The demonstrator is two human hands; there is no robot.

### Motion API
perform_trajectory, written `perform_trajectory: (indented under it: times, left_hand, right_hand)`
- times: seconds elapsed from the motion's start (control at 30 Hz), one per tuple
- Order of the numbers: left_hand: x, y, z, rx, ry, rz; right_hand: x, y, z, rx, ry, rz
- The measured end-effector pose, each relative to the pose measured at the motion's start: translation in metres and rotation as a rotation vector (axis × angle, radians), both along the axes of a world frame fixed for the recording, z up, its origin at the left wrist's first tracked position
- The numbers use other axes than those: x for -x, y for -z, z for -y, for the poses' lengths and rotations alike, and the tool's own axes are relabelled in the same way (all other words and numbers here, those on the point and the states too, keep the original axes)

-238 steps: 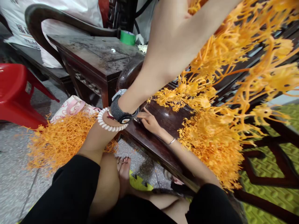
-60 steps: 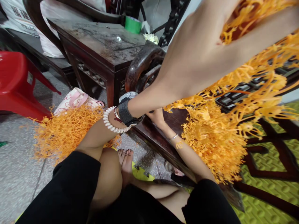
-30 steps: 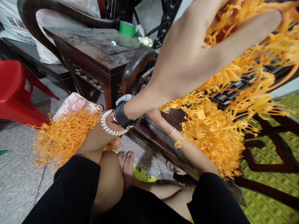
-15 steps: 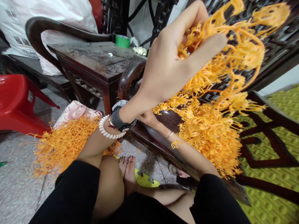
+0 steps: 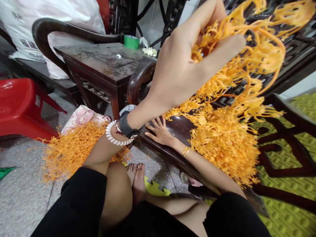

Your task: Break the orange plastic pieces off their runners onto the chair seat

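My left hand (image 5: 187,62) is raised close to the camera, thumb and fingers pinched on a bunch of orange stringy strands (image 5: 249,52) that hang down from it. A watch and a white bead bracelet sit on that wrist. My right hand (image 5: 159,131) lies flat with fingers spread on the dark wooden chair seat (image 5: 176,130), just left of a big heap of the same orange strands (image 5: 227,144) on the seat. A second heap of orange strands (image 5: 71,149) lies on the floor at the left.
A dark wooden side table (image 5: 103,64) with a green tape roll (image 5: 131,41) stands behind the chair arm (image 5: 138,80). A red plastic stool (image 5: 22,108) is at the left, a pink bag (image 5: 79,117) by the floor heap, white sacks (image 5: 49,19) behind, green matting (image 5: 291,210) at the right.
My right hand has slid out from behind the left wrist and now lies spread flat on the seat. The left hand keeps its pinch on the raised strands; the view shifted slightly.
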State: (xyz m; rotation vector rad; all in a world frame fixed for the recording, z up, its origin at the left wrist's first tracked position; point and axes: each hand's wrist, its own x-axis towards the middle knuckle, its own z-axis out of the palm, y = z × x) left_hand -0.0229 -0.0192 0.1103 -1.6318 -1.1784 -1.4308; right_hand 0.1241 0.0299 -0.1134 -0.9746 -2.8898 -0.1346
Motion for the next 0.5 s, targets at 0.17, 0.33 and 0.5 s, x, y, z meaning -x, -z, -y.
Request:
perform_trajectory:
  times: [0.17, 0.33, 0.5]
  left_hand:
    - [0.0, -0.003, 0.007, 0.067, -0.321, -0.315]
    - [-0.004, -0.003, 0.0, 0.076, -0.362, -0.271]
    - [0.006, 0.004, -0.002, 0.016, -0.17, -0.435]
  right_hand:
    - [0.007, -0.008, -0.004, 0.038, 0.033, -0.054]
    - [0.009, -0.006, -0.002, 0.055, -0.034, -0.061]
    - [0.014, -0.003, -0.023, 0.083, 0.111, -0.213]
